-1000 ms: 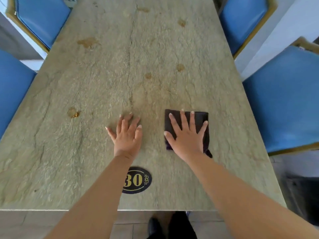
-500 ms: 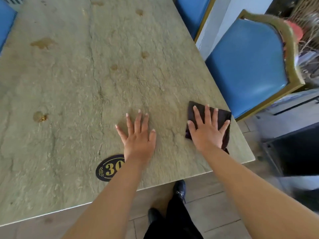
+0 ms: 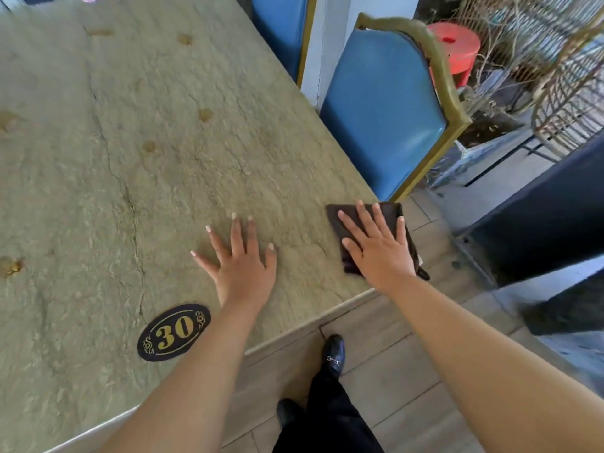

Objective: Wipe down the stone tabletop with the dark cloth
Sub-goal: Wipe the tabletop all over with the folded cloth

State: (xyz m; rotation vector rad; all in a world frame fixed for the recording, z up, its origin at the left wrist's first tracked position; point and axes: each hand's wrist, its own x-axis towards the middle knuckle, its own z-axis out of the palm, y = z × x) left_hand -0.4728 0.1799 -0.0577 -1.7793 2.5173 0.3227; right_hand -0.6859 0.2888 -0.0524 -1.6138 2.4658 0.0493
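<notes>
While the right hand [image 3: 379, 253] presses flat on the dark folded cloth [image 3: 389, 212] at the table's right corner, lower right, the left hand [image 3: 243, 266] rests flat, holding nothing. Brown spots on the greenish stone tabletop [image 3: 163, 178] at upper left look unwiped, so much is left.

Grey wood-look plank floor [image 3: 385, 348], two blue upholstered chairs with gold frames [image 3: 385, 109] along the table's right side, white wall strip [image 3: 330, 44] between them, red plastic stool [image 3: 454, 47], wicker furniture [image 3: 568, 106], daylight
</notes>
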